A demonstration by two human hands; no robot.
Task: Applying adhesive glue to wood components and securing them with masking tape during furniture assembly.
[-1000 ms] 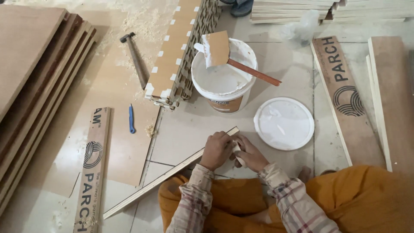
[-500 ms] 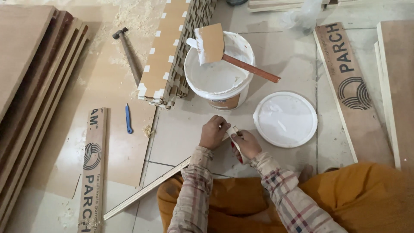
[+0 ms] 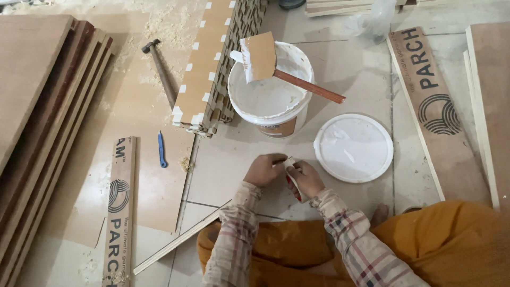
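The small object [image 3: 291, 178] between the left hand [image 3: 264, 170] and the right hand [image 3: 304, 179] is mostly covered by the fingers — only a pale tip and a bit of red show, so its kind cannot be told. The thin wooden strip [image 3: 180, 242] disappears under the left sleeve. The stack of boards [image 3: 37, 106] is cut by the left edge, and the printed plank [image 3: 118, 212] by the bottom edge. At the top edge some planks [image 3: 345, 6] and a dark round thing [image 3: 291, 3] are cut off. The plastic bag [image 3: 374, 21] is blurred — its content is not clear.
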